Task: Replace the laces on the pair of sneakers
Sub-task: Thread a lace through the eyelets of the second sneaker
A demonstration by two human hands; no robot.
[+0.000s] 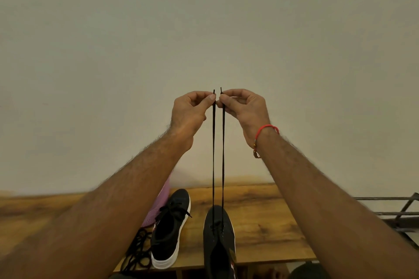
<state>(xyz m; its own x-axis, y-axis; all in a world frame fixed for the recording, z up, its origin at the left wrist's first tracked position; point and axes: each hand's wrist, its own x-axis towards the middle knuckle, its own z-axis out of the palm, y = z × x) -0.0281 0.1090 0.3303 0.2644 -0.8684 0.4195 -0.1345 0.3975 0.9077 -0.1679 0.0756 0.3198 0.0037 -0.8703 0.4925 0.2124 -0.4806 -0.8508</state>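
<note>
Both hands are raised in front of a plain wall, close together, each pinching one end of a black lace (213,154). The left hand (189,112) holds the left strand between thumb and forefinger just under its stiff tip, which sticks up above the fingers (209,99). The right hand (243,108) pinches the right strand the same way, its tip also poking up past the fingers. The remaining fingers of both hands are curled in. The two thumbs nearly touch, and the strands run down side by side, taut and almost parallel, to the shoe (218,240) below.

That shoe is black with a dark mesh upper, toe pointing away from the person, and the lace enters it at the eyelets nearest the toe; the rest of its throat appears unlaced. It sits at the near edge of the wooden desk (260,222), partly cut off by the bottom of the view.

To its left stands the second shoe (169,229), black with a white sole, fully laced and tied in a bow. Just left of it lies a loose tangle of black laces (136,253), and behind it a pink cloth (158,206), partly hidden by the left forearm. A red thread bracelet (264,136) circles the right wrist. A metal rack (399,213) shows at the right edge.
</note>
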